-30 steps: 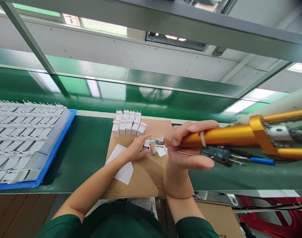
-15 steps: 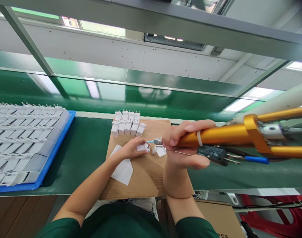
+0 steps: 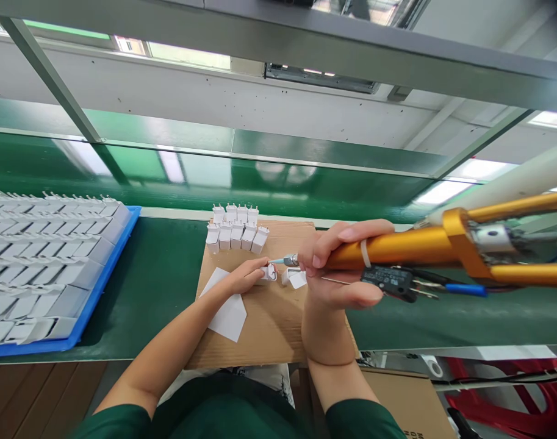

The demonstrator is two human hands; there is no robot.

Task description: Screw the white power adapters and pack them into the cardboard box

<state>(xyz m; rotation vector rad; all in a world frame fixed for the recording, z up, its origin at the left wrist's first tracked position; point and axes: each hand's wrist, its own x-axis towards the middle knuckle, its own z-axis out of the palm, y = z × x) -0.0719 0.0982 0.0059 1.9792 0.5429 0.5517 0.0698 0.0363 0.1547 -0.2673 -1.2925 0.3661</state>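
My left hand (image 3: 247,275) is closed around a small white plug-adapter housing (image 3: 271,274), its open end facing right. Wrapped in my right hand (image 3: 323,259) is a gold-coloured dispensing gun (image 3: 397,249) with a black switch (image 3: 390,282) strapped under its barrel. The gun's thin pale-blue nozzle (image 3: 278,261) reaches the upper edge of the housing's opening; whether it touches cannot be made out. Just right of it, a second white housing (image 3: 294,278) lies on the cardboard sheet (image 3: 269,323). A piece of white paper (image 3: 230,317) lies partly under my left wrist.
Two rows of white plug adapters (image 3: 237,236) stand at the cardboard's back edge, pins up. On the left, a blue tray (image 3: 88,305) holds many more. Hoses and rods trail from the gun to the right. A metal shelf beam (image 3: 278,36) crosses overhead.
My left fingers have shifted over the top of the housing, which sits slightly differently under the nozzle. The gun has moved a little to the left at its rear.
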